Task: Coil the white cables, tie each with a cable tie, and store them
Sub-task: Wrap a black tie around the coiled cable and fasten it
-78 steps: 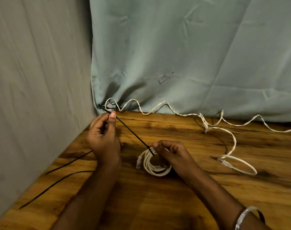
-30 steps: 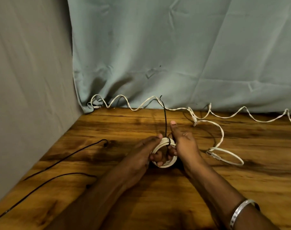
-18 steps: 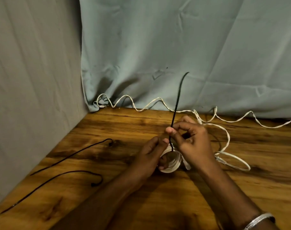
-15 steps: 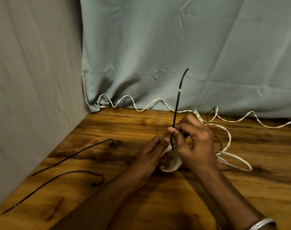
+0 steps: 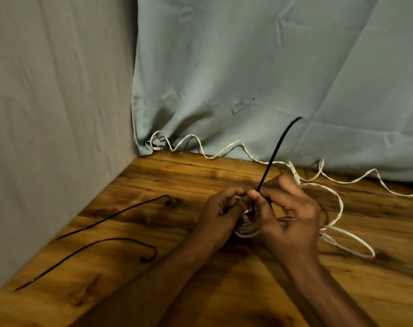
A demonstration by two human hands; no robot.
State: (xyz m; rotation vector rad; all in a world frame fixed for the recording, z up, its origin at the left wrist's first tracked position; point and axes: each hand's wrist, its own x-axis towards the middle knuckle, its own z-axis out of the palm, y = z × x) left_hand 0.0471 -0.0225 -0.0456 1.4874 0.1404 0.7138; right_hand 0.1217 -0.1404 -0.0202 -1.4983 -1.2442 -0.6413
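Your right hand (image 5: 288,215) pinches the black cable tie (image 5: 275,156) btwn thumb and forefinger, low on its strap, just above the coiled white cable (image 5: 246,228). The tie's free tail rises up and to the right from that pinch, tilted, its tip in front of the blue-grey cloth (image 5: 271,67) at the back. Your left hand (image 5: 220,211) sits just beside the right, fingers curled in at the coil's top; looks like it grips the coil and the tie's lower end, but the contact itself is hidden behind your knuckles. The two hands touch at the fingertips.

The coil lies on the wooden table (image 5: 177,175), mostly covered by both hands; only its lower loops show btwn your wrists. Can't tell whether the tie's loop is already snug round it.

A 2nd, loose white cable (image 5: 224,153) runs in waves along the table's back edge against the cloth, from the left corner over to the right edge of view, w/ a branch looping down past your right hand and ending in a flat loop w/ a plug near your right wrist.

Two more black ties (image 5: 101,223) lie on the table's left part, well apart from your hands, near the beige cloth (image 5: 54,114) on the left.
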